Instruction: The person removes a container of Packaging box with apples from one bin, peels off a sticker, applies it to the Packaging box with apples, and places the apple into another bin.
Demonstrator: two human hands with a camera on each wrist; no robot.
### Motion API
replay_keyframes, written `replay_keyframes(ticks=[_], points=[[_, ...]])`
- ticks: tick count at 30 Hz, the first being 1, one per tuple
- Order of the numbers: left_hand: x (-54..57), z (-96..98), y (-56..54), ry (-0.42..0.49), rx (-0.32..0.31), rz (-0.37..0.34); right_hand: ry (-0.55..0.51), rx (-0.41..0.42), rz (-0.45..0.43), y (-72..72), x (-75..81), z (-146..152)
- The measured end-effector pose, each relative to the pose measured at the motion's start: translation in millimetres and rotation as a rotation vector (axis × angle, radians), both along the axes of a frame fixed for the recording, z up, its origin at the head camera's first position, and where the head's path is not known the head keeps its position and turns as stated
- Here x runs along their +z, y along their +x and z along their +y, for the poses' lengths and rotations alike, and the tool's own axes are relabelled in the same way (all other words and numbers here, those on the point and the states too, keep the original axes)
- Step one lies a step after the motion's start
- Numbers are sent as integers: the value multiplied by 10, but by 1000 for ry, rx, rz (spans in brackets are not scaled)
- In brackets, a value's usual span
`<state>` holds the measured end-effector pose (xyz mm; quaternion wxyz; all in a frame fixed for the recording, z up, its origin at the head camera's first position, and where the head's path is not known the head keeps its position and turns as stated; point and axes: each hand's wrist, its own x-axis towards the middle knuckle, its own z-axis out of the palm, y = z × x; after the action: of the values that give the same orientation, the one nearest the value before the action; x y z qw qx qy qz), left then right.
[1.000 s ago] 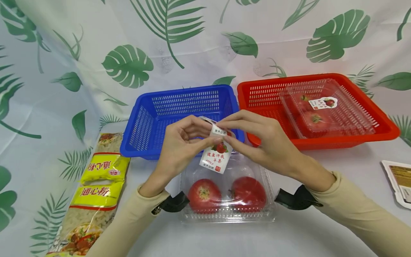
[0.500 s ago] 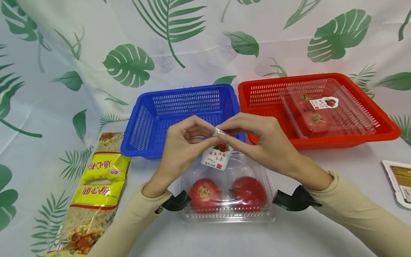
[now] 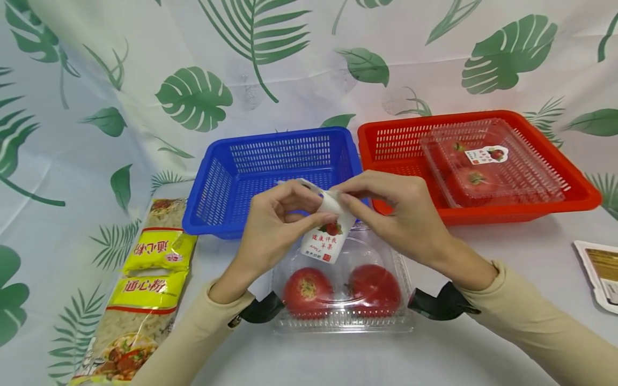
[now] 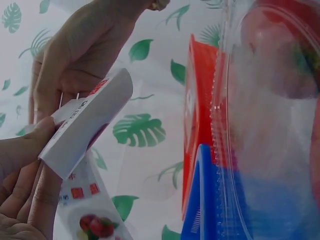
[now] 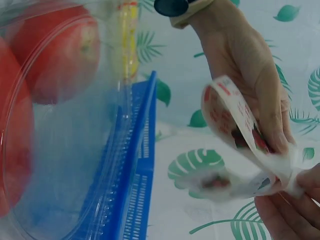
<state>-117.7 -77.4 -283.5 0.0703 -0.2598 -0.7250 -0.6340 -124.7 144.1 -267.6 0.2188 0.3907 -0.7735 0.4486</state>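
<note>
A strip of white stickers [image 3: 322, 244], printed with red fruit and writing, is folded over between both hands above a clear plastic box. My left hand [image 3: 270, 222] pinches it between thumb and fingers. Across from it, my right hand [image 3: 403, 212] pinches the strip's upper part. In the right wrist view the strip [image 5: 240, 122] bends into a loop, and its far tail is blurred. Below the hands stands the closed clear box [image 3: 338, 327], with a left tomato [image 3: 308, 292] and a right tomato [image 3: 374, 290] inside.
Behind the hands is a blue basket [image 3: 193, 222]. To its right stands a red basket [image 3: 576, 195] holding another clear box [image 3: 536, 166] with a sticker and red tomatoes. Yellow pasta bags [image 3: 145, 292] lie on the left. A white-edged packet [image 3: 601, 273] lies far right.
Around the strip my fingers have shifted; the right fingertips now sit slightly apart from the left ones. The strip's folded top has turned, showing a plain white side. The boxes and baskets stay put.
</note>
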Motion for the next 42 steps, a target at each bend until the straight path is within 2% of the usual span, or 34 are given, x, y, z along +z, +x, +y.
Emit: replay_keyframes(ticks=[5,12,15,18,21,23,26,30,33,39,42], points=[[-27,-112,66,-72,39,-52,-49,-33,-10,16,3,48],[-100,-443,222,-109,103,-140,-138,-40,-70,33,-5,101],[-105,-636,313,-131,139,-169,-156,-40,-99,36,-11,111],[-121,-854,436,-160,150,-201,-155,-36,-120,37,-17,121],[-169,-1070,577,-224,167,-259,-146,-30,-128,35,-20,137],[-218,-1209,658,-280,183,-313,-139,-28,-134,34,-23,149],[-303,-1393,758,-339,186,-436,-130,-35,-152,40,-36,166],[-427,-1581,868,-337,166,-635,-123,-46,-168,49,-64,187],[-540,-1714,945,-350,156,-752,-120,-45,-163,45,-79,202],[-798,-1878,1068,-337,96,-857,-119,-39,-165,38,-89,225],[-903,-1855,1106,-370,162,-870,-121,-33,-177,37,-103,193]])
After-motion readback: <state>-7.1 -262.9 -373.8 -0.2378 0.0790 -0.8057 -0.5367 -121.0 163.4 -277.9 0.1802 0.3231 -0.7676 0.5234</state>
